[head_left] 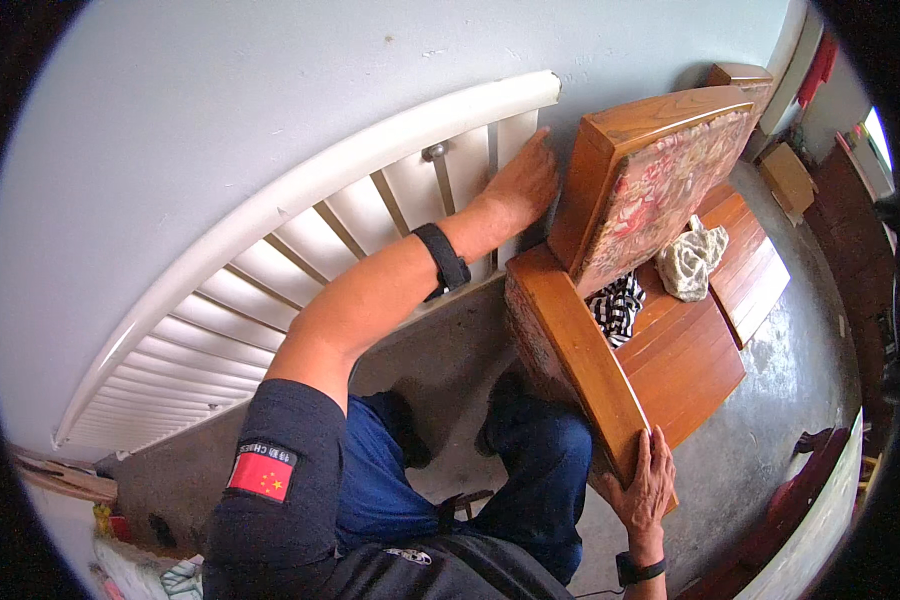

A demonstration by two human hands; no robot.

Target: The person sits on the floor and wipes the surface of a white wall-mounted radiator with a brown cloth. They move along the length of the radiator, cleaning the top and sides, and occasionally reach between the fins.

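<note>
A wooden sofa with a floral upholstered backrest stands at my right side. My right hand grips the front end of its wooden armrest, thumb on one side and fingers over the other. My left arm stretches across a white radiator, and my left hand is at the narrow gap between the radiator's end and the backrest's side. Its fingers are mostly turned away from view. On the seat boards lie a black-and-white checked cloth and a crumpled cream cloth.
A pale wall rises behind the radiator. Another piece of wooden furniture stands past the sofa, with a cardboard box on the grey floor. Dark furniture lines the far right. Bags and wooden pieces lie at lower left.
</note>
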